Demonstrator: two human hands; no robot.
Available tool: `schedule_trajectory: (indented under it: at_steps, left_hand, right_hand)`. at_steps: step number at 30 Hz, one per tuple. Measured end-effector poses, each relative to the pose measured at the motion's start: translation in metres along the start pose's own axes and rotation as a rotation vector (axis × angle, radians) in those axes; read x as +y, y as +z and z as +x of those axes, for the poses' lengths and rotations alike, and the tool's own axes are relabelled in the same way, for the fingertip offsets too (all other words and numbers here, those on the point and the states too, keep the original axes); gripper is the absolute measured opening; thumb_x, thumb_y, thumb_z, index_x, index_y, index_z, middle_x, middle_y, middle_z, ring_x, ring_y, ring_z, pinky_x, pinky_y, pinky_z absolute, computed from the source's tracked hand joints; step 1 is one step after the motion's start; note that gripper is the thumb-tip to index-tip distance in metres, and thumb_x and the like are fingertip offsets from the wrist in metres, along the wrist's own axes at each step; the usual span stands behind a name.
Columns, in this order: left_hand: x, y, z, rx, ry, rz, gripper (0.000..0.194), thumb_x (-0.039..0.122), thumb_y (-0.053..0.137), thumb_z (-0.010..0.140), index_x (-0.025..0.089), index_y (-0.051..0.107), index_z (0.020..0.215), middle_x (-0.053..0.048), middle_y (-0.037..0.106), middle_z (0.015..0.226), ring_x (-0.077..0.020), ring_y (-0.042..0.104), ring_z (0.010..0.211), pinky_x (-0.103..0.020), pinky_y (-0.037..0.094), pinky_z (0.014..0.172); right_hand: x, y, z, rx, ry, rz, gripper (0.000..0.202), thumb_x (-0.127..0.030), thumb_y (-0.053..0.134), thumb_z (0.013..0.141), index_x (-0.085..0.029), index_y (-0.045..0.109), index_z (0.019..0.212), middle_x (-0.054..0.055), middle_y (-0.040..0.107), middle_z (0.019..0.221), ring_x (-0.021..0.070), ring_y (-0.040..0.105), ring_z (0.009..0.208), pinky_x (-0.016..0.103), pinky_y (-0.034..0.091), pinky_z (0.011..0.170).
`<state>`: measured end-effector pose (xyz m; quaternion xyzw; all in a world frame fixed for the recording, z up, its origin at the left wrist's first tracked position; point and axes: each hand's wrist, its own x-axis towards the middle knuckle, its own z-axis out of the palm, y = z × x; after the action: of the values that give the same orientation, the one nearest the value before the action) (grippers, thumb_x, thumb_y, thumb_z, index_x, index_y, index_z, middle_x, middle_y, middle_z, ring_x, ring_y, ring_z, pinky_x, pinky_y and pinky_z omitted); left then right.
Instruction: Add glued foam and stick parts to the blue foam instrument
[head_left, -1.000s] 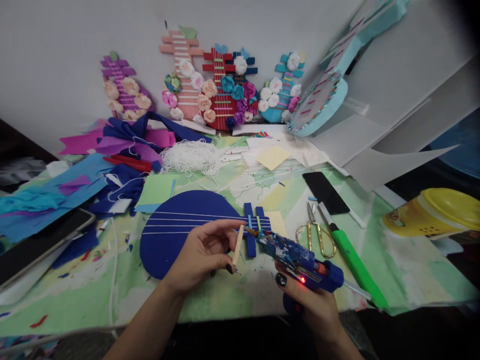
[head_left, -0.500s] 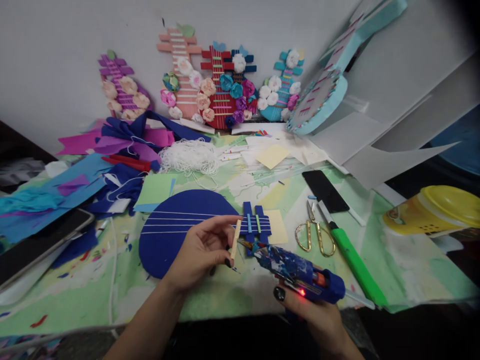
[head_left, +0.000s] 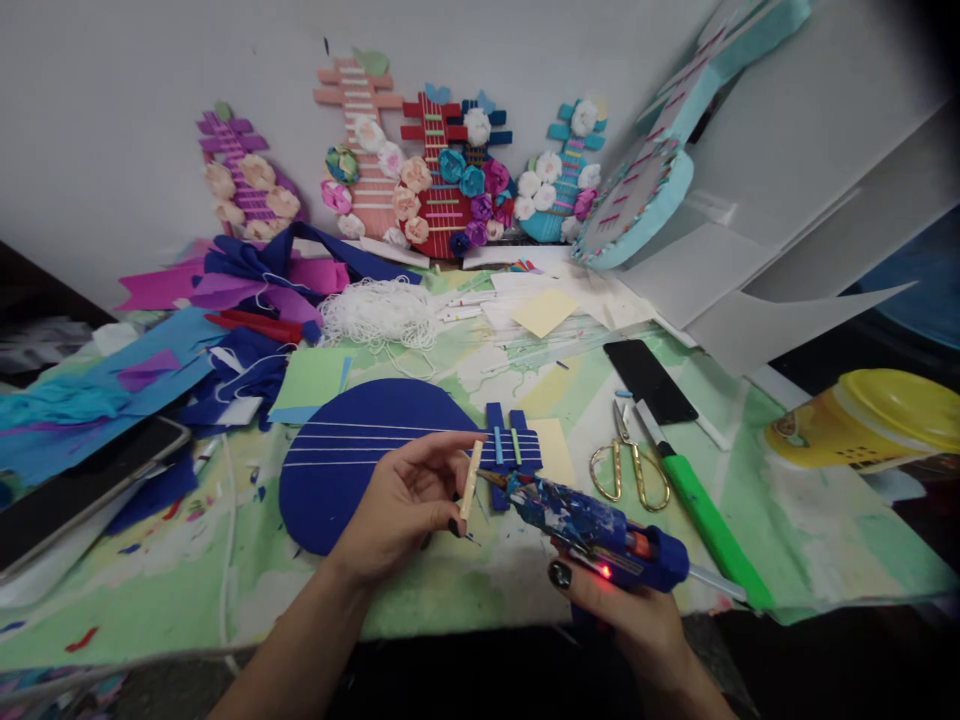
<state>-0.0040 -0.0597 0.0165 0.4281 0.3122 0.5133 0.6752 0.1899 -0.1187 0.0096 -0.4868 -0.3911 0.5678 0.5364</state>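
Between the fingertips of my left hand [head_left: 409, 500] is a short, pale yellow strip [head_left: 471, 482], held roughly upright. My right hand [head_left: 630, 620] is wrapped around a blue, paint-smeared hot glue gun [head_left: 592, 525] with a red light glowing on its side. The gun's nozzle points left and is close to the strip; whether it touches I cannot tell. Beneath both hands lies a dark blue guitar shape [head_left: 337, 490] with white strings along it. Its neck carries a light blue strip [head_left: 498, 445] and a green strip [head_left: 515, 446]. My left hand hides part of the body.
Gold-handled scissors [head_left: 630, 465], a green utility knife [head_left: 712, 530] and a black phone [head_left: 649, 382] lie to the right, near a yellow-lidded tub [head_left: 892, 410]. White string [head_left: 382, 315] is heaped behind. Flower-decorated small guitars [head_left: 442, 190] lean on the wall. Another phone [head_left: 90, 480] lies left.
The glue gun's nozzle has shifted slightly upward along the pale strip. My left hand stays nearly still, holding the strip.
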Motion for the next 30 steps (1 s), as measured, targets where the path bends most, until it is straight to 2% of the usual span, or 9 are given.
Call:
schedule_trajectory:
  at_steps: [4,8,13,17,24,30]
  left_hand:
    - [0.001,0.0,0.001,0.029,0.01,-0.014,0.054,-0.006,0.067,0.054,0.02,0.067,0.102,0.0,0.06,0.069,-0.0074,0.053,0.058,-0.009,0.043,0.04]
    - [0.001,-0.001,0.002,0.044,0.017,-0.018,0.056,-0.008,0.066,0.052,0.019,0.068,0.101,0.0,0.06,0.068,-0.0069,0.052,0.059,-0.009,0.045,0.045]
    - [-0.001,0.0,0.002,0.04,0.001,-0.025,0.055,-0.008,0.066,0.053,0.02,0.068,0.101,0.0,0.06,0.069,-0.0074,0.053,0.06,-0.008,0.042,0.041]
    - [-0.001,0.002,0.002,0.027,-0.002,-0.02,0.054,-0.007,0.066,0.054,0.02,0.068,0.1,0.001,0.06,0.068,-0.0047,0.05,0.052,-0.009,0.041,0.04]
    - [0.001,0.003,0.001,0.034,-0.004,-0.008,0.053,-0.006,0.067,0.054,0.02,0.067,0.1,0.001,0.059,0.066,-0.0047,0.05,0.052,-0.01,0.042,0.041]
    - [0.0,0.003,0.002,0.037,-0.014,0.019,0.053,-0.005,0.067,0.054,0.02,0.067,0.1,0.002,0.059,0.066,-0.0048,0.048,0.051,-0.011,0.04,0.04]
  right_hand:
    - [0.007,-0.008,-0.003,-0.069,0.007,-0.039,0.041,-0.025,0.078,0.059,-0.023,0.068,0.098,0.004,0.072,0.091,0.0233,0.067,0.082,0.035,0.056,0.072]
    - [0.01,-0.013,-0.007,-0.076,-0.02,-0.073,0.042,-0.023,0.079,0.057,-0.023,0.067,0.097,0.004,0.071,0.092,0.0224,0.067,0.081,0.033,0.056,0.07]
    - [0.007,-0.012,-0.005,-0.086,-0.02,-0.079,0.042,-0.027,0.077,0.06,-0.023,0.067,0.1,0.005,0.07,0.094,0.0236,0.066,0.084,0.033,0.056,0.071]
    - [0.008,-0.013,-0.003,-0.079,-0.043,-0.135,0.042,-0.03,0.077,0.061,-0.022,0.067,0.101,0.005,0.07,0.093,0.0238,0.065,0.082,0.035,0.056,0.07]
    - [0.002,-0.012,-0.004,-0.145,-0.072,-0.125,0.035,-0.028,0.076,0.06,-0.021,0.069,0.094,0.004,0.07,0.088,0.0209,0.065,0.077,0.031,0.055,0.068]
    - [0.0,-0.011,-0.003,-0.117,-0.067,-0.146,0.041,-0.028,0.077,0.059,-0.023,0.067,0.099,0.005,0.07,0.089,0.022,0.065,0.078,0.035,0.055,0.07]
